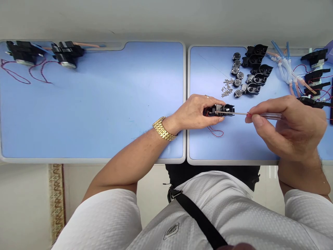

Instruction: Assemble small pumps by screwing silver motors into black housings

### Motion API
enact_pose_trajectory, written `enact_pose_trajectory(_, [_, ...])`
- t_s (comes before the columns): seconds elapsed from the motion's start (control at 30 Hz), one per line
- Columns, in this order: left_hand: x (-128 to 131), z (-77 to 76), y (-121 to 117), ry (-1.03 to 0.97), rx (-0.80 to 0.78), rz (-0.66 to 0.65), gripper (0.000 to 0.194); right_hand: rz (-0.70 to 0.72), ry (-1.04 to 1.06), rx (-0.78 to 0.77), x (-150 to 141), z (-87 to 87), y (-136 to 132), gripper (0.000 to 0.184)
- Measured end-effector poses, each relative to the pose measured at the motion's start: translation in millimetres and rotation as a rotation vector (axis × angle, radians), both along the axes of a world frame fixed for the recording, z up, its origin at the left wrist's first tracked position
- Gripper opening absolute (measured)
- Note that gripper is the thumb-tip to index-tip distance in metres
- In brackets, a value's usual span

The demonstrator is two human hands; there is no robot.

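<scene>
My left hand (199, 111) grips a small black motor housing (229, 108) on the right-hand table, thumb on its near side and fingers on the far side. A thin red wire (215, 132) loops out beneath that hand. Pinched in my right hand (288, 126) is a screwdriver (269, 116) with a clear handle. Its metal shaft lies almost level and points left, with the tip over the housing; whether the tip sits in a screw I cannot tell. Beyond the housing lies a small heap of screws (227, 88).
Several round metal-and-black parts (235, 71) stand in a column beside black housings (256, 60). Clear, blue and orange tubes (287, 71) lie farther right, near black assemblies with wires (313, 78). Two wired black assemblies (68, 55) rest on the left table (104, 104). A gap separates both tables.
</scene>
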State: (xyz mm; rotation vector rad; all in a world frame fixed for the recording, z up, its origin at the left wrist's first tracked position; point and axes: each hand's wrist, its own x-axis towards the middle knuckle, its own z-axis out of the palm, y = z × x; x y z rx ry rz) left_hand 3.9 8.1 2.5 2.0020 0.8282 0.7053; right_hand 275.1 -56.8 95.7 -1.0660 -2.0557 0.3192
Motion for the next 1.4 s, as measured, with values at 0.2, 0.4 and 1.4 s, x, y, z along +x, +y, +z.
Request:
enact_pose_trajectory(0.2, [0, 1.8, 0, -0.018, -0.008, -0.011, 0.039, 0.008, -0.019, 0.002, -1, 1.2, 0, 0.020])
enact_pose_trajectory(0.4, [-1, 2.0, 1, -0.027, -0.063, -0.011, 0.043, 0.009, -0.002, 0.007, 2, 0.9, 0, 0.017])
enact_pose_trajectory(1.4, [1, 6.4, -3, 0.054, 0.036, -0.029, 0.033, -0.006, -0.194, 0.141, 5, 3.0, 5, 0.015])
